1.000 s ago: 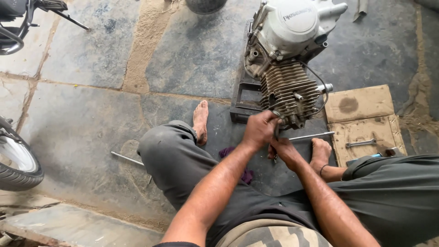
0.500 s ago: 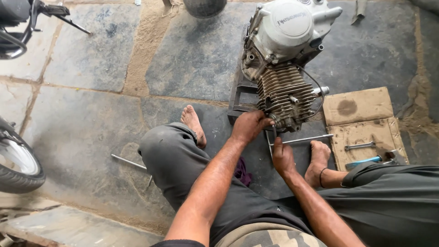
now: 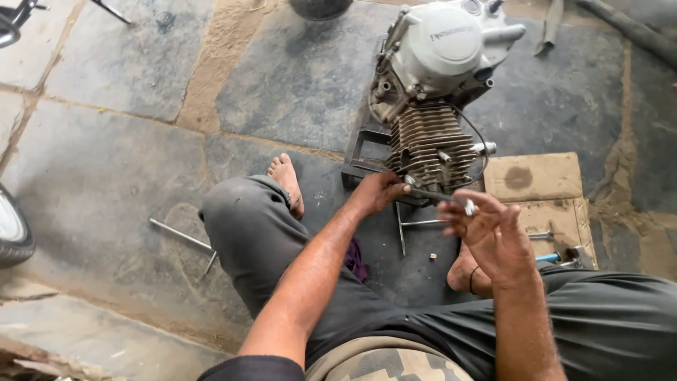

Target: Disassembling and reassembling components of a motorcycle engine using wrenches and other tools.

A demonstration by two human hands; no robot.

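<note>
— While the right hand [image 3: 493, 236] is lifted clear of the floor, what is its grip on?

— A long thin metal rod [image 3: 437, 197], likely a stud or long bolt. Thumb and fingertips pinch its right end, where a small bright head shows; the other fingers are spread loose. The left hand [image 3: 377, 192] is closed around the rod's left end, right against the lower edge of the finned cylinder [image 3: 430, 144].

— So which way does the rod run?

— Nearly level, left to right, tilted slightly down toward the right hand. Its long axis lies across the near face of the cylinder fins, not pointing into them. The left hand is the one nearer the engine [image 3: 441, 77]; the right sits nearer the person, above the right foot [image 3: 465, 271].

— And around that?

— The engine stands on a dark metal stand [image 3: 360, 159] on the stone floor [image 3: 127, 141]. Two more rods [image 3: 412, 224] lie on the floor just under the hands. To the right, a cardboard sheet [image 3: 536, 176] carries a small spanner [image 3: 539, 235] and a blue-handled tool [image 3: 557, 257]. Far left on the floor lies another long rod [image 3: 180, 236], and a tyre [image 3: 13, 233] shows at the left edge. The left foot [image 3: 288, 182] rests near the stand.
</note>
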